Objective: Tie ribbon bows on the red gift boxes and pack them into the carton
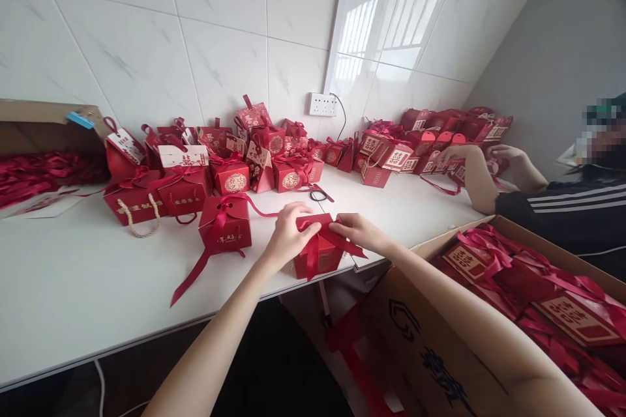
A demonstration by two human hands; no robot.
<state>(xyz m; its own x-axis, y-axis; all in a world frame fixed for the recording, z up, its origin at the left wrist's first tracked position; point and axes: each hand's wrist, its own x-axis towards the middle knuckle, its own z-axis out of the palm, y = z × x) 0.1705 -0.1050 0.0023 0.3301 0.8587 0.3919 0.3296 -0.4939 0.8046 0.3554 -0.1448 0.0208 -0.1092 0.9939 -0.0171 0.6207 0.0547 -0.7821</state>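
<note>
A small red gift box point(320, 254) stands at the front edge of the white table point(88, 280). A red ribbon point(313, 227) crosses its top and hangs down its front. My left hand point(288, 234) pinches the ribbon on the box's left side. My right hand point(355, 229) pinches the ribbon's other end on the right. Both hands rest on the box's lid with fingers closed. Just left of them stands a finished red box point(225, 221) with a tied bow and long trailing ribbon tails.
Many red gift boxes point(235, 163) line the tiled wall. An open cardboard carton point(425, 339) of flat red boxes and ribbons sits at my right. Another carton point(44, 130) with ribbons lies far left. A co-worker's hands point(469, 163) handle boxes at the right. A socket point(321, 104) is on the wall.
</note>
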